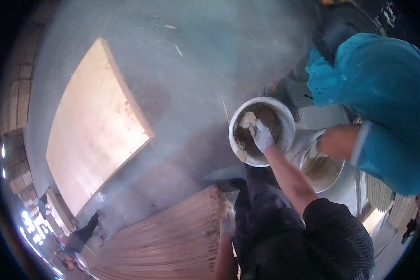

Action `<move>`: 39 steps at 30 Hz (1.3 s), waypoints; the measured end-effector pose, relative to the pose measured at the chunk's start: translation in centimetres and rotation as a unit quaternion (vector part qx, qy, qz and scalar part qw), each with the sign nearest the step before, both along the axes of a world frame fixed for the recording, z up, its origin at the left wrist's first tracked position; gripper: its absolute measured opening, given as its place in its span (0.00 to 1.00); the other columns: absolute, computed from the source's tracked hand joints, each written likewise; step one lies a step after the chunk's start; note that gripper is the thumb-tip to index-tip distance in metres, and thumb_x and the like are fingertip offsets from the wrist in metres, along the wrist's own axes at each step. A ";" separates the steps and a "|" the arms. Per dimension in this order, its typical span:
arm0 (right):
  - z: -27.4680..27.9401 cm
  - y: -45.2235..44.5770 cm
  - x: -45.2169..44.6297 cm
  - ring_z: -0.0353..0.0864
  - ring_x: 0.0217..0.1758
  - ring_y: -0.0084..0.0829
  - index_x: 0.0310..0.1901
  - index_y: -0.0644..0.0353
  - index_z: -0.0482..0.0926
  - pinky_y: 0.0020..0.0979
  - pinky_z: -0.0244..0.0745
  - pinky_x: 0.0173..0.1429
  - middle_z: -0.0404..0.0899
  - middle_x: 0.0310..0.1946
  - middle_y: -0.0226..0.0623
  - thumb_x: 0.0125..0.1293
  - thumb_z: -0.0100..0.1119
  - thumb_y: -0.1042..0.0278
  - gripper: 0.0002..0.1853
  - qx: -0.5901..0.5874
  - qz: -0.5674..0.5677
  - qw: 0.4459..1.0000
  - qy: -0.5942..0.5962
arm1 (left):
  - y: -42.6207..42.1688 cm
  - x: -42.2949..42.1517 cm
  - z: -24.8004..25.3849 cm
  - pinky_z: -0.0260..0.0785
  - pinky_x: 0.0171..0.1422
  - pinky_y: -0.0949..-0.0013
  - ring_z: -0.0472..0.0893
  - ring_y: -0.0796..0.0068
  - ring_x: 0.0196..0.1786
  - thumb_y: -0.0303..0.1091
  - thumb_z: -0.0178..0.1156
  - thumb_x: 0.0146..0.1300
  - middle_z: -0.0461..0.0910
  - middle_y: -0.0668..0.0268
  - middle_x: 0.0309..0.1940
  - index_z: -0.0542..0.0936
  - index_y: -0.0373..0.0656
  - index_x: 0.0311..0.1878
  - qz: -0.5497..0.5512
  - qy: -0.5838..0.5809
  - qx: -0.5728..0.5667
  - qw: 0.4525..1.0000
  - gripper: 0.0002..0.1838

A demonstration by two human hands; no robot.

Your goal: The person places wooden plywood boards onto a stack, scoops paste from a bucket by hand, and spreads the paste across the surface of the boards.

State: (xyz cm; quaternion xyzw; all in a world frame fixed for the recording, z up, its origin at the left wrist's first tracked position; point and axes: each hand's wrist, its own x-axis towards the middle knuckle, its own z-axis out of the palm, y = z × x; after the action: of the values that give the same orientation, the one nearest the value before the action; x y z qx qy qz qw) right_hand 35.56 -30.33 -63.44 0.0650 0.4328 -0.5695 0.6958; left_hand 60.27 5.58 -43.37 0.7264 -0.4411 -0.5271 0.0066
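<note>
The right hand (264, 137) holds a pale lump (248, 120) inside the bucket (288, 127) at 3 o'clock. At 6 o'clock, the left hand (227, 223) touches the stack (168, 233); its grip I cannot tell. A board (95, 135) lies at 9.

A smooth grey floor (196, 84) is spread across much of the view, veiled by a pale haze and dotted with slivers of wood (178, 50). The left side is lined with stacked boards (17, 105), and bright lights (31, 225) are seen glaring at the lower left. Pale stacks (379, 192) are ranged at the lower right.
</note>
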 end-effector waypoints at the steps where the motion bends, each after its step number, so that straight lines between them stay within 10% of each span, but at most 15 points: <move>1: 3.7 0.7 -0.6 0.86 0.60 0.30 0.60 0.55 0.85 0.30 0.83 0.64 0.88 0.54 0.32 0.82 0.64 0.63 0.11 0.004 0.023 0.999 0.026 | -2.1 -1.2 1.1 0.81 0.59 0.46 0.86 0.40 0.58 0.34 0.55 0.80 0.85 0.43 0.55 0.77 0.39 0.60 0.018 -0.031 0.024 0.999 0.13; 3: 11.7 3.3 -1.2 0.86 0.61 0.30 0.61 0.57 0.85 0.33 0.84 0.64 0.88 0.55 0.33 0.82 0.65 0.63 0.13 -0.022 0.063 0.997 0.044 | -2.4 -3.4 -6.2 0.80 0.68 0.55 0.87 0.48 0.65 0.42 0.55 0.84 0.86 0.47 0.63 0.75 0.38 0.71 0.447 0.281 -0.003 0.849 0.22; 4: 16.3 5.1 -1.4 0.86 0.62 0.30 0.62 0.58 0.84 0.34 0.84 0.65 0.87 0.56 0.35 0.81 0.65 0.63 0.14 -0.049 0.082 0.995 0.035 | -5.1 -3.4 -3.8 0.70 0.82 0.57 0.81 0.56 0.75 0.57 0.49 0.87 0.81 0.48 0.73 0.69 0.32 0.81 0.132 0.196 -0.171 0.956 0.37; 6: 25.8 9.5 -1.1 0.85 0.63 0.31 0.65 0.61 0.82 0.37 0.83 0.66 0.87 0.59 0.37 0.80 0.66 0.62 0.19 -0.100 0.140 0.985 0.008 | -11.8 -6.7 4.6 0.60 0.88 0.55 0.77 0.55 0.78 0.69 0.36 0.86 0.78 0.46 0.75 0.62 0.30 0.85 0.452 0.400 -0.018 0.798 0.48; 8: 34.8 15.1 -0.5 0.85 0.64 0.32 0.69 0.65 0.80 0.38 0.82 0.69 0.86 0.62 0.38 0.79 0.68 0.60 0.24 -0.135 0.215 0.967 -0.027 | -13.2 -8.4 3.7 0.54 0.91 0.51 0.73 0.53 0.81 0.75 0.30 0.84 0.76 0.45 0.77 0.67 0.32 0.83 0.477 0.667 -0.054 0.569 0.52; 12: 44.6 23.8 0.7 0.82 0.65 0.30 0.67 0.64 0.80 0.36 0.75 0.71 0.85 0.60 0.35 0.80 0.65 0.58 0.22 -0.203 0.354 0.913 -0.028 | -9.8 -8.1 20.3 0.77 0.76 0.47 0.74 0.44 0.78 0.80 0.27 0.80 0.70 0.44 0.81 0.68 0.35 0.83 0.352 0.812 -0.204 0.419 0.56; 14: 47.1 26.8 1.2 0.83 0.61 0.29 0.65 0.63 0.81 0.34 0.76 0.67 0.86 0.56 0.34 0.79 0.65 0.58 0.21 -0.218 0.383 0.895 -0.070 | -5.1 -8.2 27.6 0.82 0.71 0.48 0.77 0.51 0.75 0.81 0.26 0.79 0.73 0.47 0.79 0.71 0.43 0.83 0.419 0.672 -0.251 0.556 0.54; 18: 48.0 29.4 0.5 0.85 0.56 0.28 0.65 0.62 0.81 0.36 0.80 0.61 0.86 0.54 0.34 0.81 0.61 0.57 0.20 -0.217 0.534 0.815 -0.063 | 6.7 -9.3 31.2 0.51 0.92 0.55 0.58 0.59 0.89 0.68 0.28 0.87 0.58 0.51 0.88 0.57 0.35 0.88 0.410 0.290 -0.521 0.691 0.46; 24: 56.0 39.9 6.1 0.85 0.56 0.36 0.69 0.65 0.77 0.39 0.82 0.62 0.83 0.56 0.38 0.86 0.53 0.53 0.24 -0.329 0.713 0.589 -0.191 | 33.6 -21.6 26.6 0.45 0.94 0.56 0.60 0.57 0.89 0.51 0.36 0.91 0.64 0.50 0.85 0.62 0.32 0.85 0.536 0.026 -0.488 0.688 0.35; 26: 60.2 39.0 4.3 0.85 0.60 0.36 0.71 0.65 0.76 0.38 0.82 0.63 0.83 0.60 0.39 0.85 0.55 0.53 0.25 -0.326 0.728 0.572 -0.193 | 35.9 -29.4 39.7 0.53 0.91 0.55 0.67 0.54 0.85 0.45 0.40 0.90 0.71 0.49 0.81 0.68 0.33 0.83 0.627 0.072 -0.430 0.645 0.31; 28: 62.1 43.9 3.6 0.84 0.63 0.37 0.73 0.65 0.76 0.38 0.82 0.65 0.83 0.63 0.39 0.84 0.57 0.53 0.27 -0.354 0.748 0.524 -0.200 | 42.7 -38.0 37.9 0.65 0.85 0.58 0.76 0.56 0.79 0.41 0.44 0.89 0.78 0.51 0.76 0.70 0.34 0.81 0.652 -0.151 -0.369 0.645 0.28; 31: 62.6 50.4 1.9 0.83 0.68 0.35 0.76 0.64 0.74 0.37 0.80 0.69 0.82 0.67 0.39 0.82 0.60 0.53 0.30 -0.416 0.755 0.464 -0.203 | 53.6 -49.8 37.7 0.69 0.80 0.56 0.82 0.57 0.72 0.48 0.45 0.89 0.83 0.51 0.70 0.77 0.34 0.76 0.673 -0.407 -0.377 0.489 0.29; 34: 65.1 68.5 -0.3 0.81 0.70 0.31 0.76 0.64 0.75 0.35 0.77 0.73 0.82 0.69 0.37 0.79 0.63 0.55 0.31 -0.430 0.772 0.428 -0.186 | 71.7 -60.6 33.4 0.70 0.79 0.54 0.82 0.55 0.70 0.52 0.42 0.89 0.84 0.49 0.67 0.81 0.32 0.70 0.804 -0.403 -0.387 0.201 0.32; 37: 66.9 83.6 -4.6 0.81 0.69 0.27 0.74 0.64 0.78 0.32 0.77 0.72 0.83 0.66 0.34 0.77 0.66 0.59 0.29 -0.419 0.788 0.402 -0.204 | 85.9 -68.5 31.5 0.69 0.80 0.54 0.81 0.54 0.71 0.48 0.43 0.89 0.84 0.49 0.67 0.80 0.33 0.71 0.808 -0.466 -0.354 0.070 0.29; 39: 64.8 90.2 -6.4 0.82 0.64 0.23 0.71 0.63 0.80 0.30 0.78 0.67 0.85 0.63 0.32 0.76 0.67 0.60 0.27 -0.457 0.776 0.395 -0.183 | 93.6 -73.1 33.1 0.66 0.82 0.54 0.79 0.53 0.73 0.45 0.45 0.89 0.82 0.49 0.69 0.79 0.33 0.73 0.794 -0.525 -0.293 0.092 0.27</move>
State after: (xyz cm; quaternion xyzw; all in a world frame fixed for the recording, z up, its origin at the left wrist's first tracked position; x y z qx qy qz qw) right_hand 29.17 59.85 1.40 -0.5240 -0.1663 0.1294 0.8252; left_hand -12.80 99.13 -10.24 0.6916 0.3785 0.4669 0.4005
